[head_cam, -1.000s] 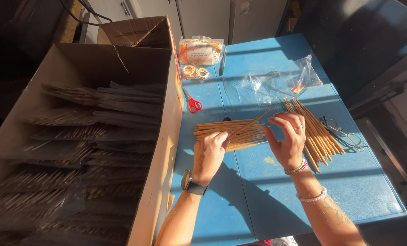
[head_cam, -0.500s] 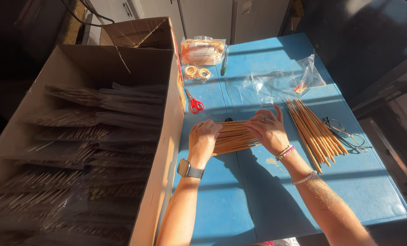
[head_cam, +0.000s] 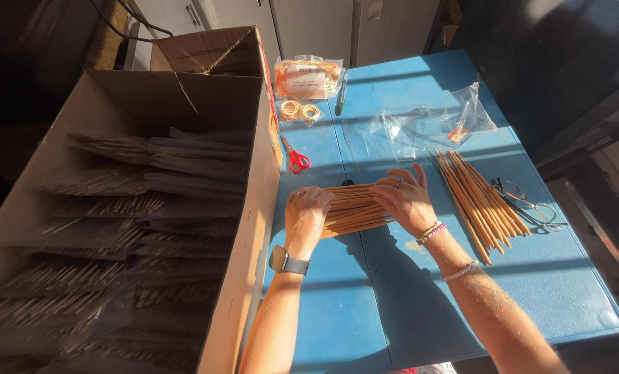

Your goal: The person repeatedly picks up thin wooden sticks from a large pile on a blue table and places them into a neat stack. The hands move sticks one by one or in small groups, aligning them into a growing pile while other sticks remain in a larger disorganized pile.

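Pressing closer than before, left hand (head_cam: 306, 215) and right hand (head_cam: 408, 201), both cupped on the stick bundle (head_cam: 354, 208).

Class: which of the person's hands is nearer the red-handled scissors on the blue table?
Left. The left hand lies just below the red-handled scissors; the right hand is farther right.

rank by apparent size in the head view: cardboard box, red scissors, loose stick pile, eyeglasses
1. cardboard box
2. loose stick pile
3. eyeglasses
4. red scissors
The eyeglasses and scissors look close; that order is unsure.

Stick bundle (head_cam: 354, 208) between box (head_cam: 250, 228), left, and loose sticks (head_cam: 479, 197), right; scissors (head_cam: 295, 158) behind.
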